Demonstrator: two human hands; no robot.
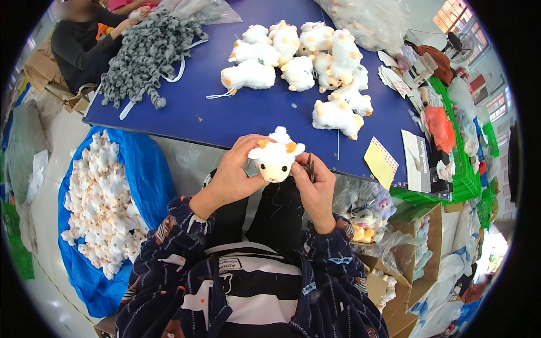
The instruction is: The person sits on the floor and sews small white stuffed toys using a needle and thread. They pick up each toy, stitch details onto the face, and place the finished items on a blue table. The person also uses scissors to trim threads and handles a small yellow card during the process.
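Note:
A small white plush animal (275, 160) with orange horns, dark eyes and a cream face is held over my lap, its face turned up toward me. My left hand (232, 173) grips it from one side, the thumb by its cheek. On the other side my right hand (315, 188) is closed, its thumb against the plush. A small dark metal tool, which looks like thread snips (310, 164), sticks up between the right fingers; its lower part is hidden. Just beyond, several similar white plush animals (298, 72) lie in a pile on the blue table (186, 121).
A blue bag (152, 163) full of white plush pieces stands at my left. Grey curly plush strips (147, 53) lie on the table's far left, near a seated person (79, 48). Yellow paper (381, 162), a printed card (416, 160) and green crates (465, 180) are at the right.

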